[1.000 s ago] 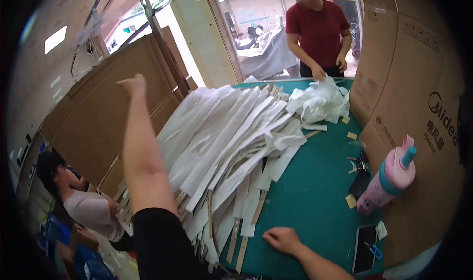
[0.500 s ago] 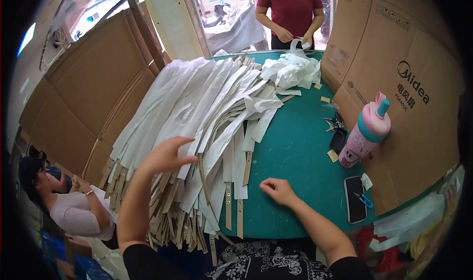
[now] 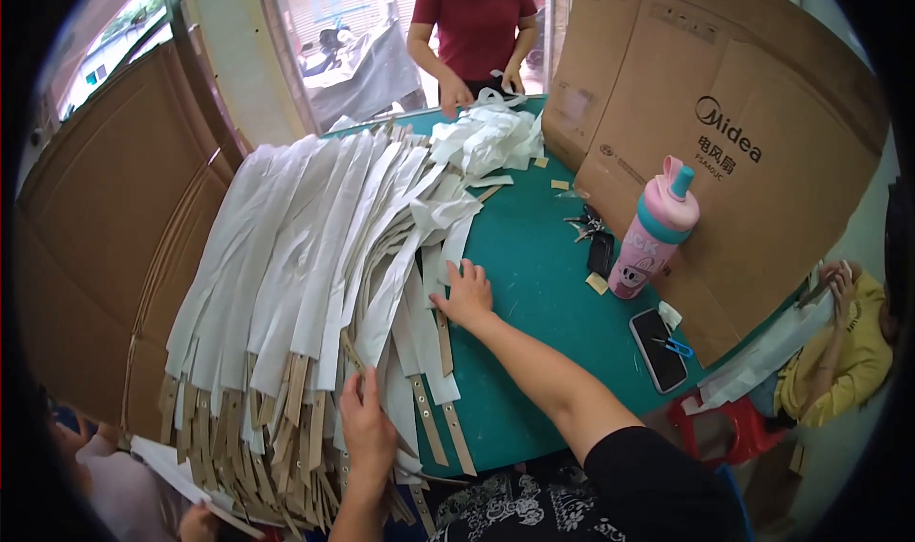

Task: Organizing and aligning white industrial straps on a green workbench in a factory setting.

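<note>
A broad pile of long white sleeves lies on the green table, with tan strips that have metal eyelets sticking out of their near ends. At the pile's near part, my left hand has its fingers closed about one tan strip, whose lower part they cover. My right hand is spread at the pile's right edge, its fingertips touching the white sleeves there. Below it, several loose eyelet strips point toward me.
A pink bottle, keys, a phone and blue snips are on the green table at right. Cardboard sheets stand on both sides. Across the table, a person in red handles crumpled white material. Others sit at both sides.
My left hand has come down from above the pile onto the tan strip. My right hand has moved from the table to the pile's edge and spread. The view has turned right.
</note>
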`<action>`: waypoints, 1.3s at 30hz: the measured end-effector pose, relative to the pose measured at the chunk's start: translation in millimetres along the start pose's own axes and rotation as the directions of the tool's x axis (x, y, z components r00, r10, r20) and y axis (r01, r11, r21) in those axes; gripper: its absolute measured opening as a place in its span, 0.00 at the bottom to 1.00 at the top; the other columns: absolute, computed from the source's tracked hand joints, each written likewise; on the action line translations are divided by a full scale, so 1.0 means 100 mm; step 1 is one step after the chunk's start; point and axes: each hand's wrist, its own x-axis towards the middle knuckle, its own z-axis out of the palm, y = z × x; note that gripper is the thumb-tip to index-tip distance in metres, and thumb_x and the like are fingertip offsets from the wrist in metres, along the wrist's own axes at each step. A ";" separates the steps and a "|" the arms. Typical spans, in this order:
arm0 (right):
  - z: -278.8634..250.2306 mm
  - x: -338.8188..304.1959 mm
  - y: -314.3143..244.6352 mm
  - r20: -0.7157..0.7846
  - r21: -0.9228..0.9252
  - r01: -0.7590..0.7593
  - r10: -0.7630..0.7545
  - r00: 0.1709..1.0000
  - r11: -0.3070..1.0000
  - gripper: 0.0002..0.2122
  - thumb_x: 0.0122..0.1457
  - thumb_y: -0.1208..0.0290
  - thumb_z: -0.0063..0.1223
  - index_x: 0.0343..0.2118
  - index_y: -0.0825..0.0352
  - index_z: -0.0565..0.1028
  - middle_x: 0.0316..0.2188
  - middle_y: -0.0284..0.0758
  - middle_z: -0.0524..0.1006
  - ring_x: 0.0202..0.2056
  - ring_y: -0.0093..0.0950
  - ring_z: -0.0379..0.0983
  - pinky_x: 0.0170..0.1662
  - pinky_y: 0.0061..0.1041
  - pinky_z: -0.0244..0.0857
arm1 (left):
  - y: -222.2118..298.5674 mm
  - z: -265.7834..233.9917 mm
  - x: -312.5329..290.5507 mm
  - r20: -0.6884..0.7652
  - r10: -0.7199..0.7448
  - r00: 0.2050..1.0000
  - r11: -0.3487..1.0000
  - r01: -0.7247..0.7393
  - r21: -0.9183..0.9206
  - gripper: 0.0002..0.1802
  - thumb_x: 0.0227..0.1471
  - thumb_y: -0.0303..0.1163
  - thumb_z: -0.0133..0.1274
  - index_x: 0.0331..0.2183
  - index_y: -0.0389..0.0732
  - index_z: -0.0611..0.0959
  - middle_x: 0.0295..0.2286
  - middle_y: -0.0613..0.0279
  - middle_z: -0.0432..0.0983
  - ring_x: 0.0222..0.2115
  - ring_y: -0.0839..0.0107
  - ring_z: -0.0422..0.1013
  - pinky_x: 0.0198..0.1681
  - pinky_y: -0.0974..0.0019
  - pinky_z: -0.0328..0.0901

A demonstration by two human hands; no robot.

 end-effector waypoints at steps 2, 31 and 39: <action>0.08 0.13 0.12 -0.008 -0.001 0.002 -0.002 1.000 1.000 0.34 0.51 0.46 0.55 0.59 0.57 0.64 0.60 0.44 0.58 0.62 0.44 0.47 0.60 0.44 0.49 | 0.05 -0.16 0.11 0.088 0.021 0.996 0.999 -0.019 -0.027 0.34 0.36 0.11 0.46 0.50 0.38 0.74 0.47 0.46 0.66 0.47 0.49 0.64 0.52 0.57 0.61; -0.34 1.73 1.95 0.009 0.201 -0.346 0.351 0.936 0.917 0.12 0.47 0.65 0.48 0.22 0.69 0.79 0.23 0.45 0.79 0.27 0.40 0.77 0.34 0.37 0.70 | 0.03 0.11 1.15 0.152 0.251 0.956 0.932 -0.281 0.229 0.32 0.35 0.39 0.65 0.46 0.44 0.77 0.48 0.51 0.65 0.52 0.50 0.59 0.55 0.50 0.52; -1.17 3.14 1.65 -0.495 0.138 -0.118 0.172 0.851 0.983 0.15 0.59 0.58 0.45 0.33 0.66 0.75 0.31 0.46 0.78 0.34 0.46 0.75 0.37 0.46 0.67 | -0.20 0.53 0.91 0.175 0.116 0.978 0.984 -0.138 0.116 0.30 0.37 0.37 0.63 0.47 0.44 0.77 0.49 0.51 0.66 0.57 0.43 0.53 0.60 0.46 0.49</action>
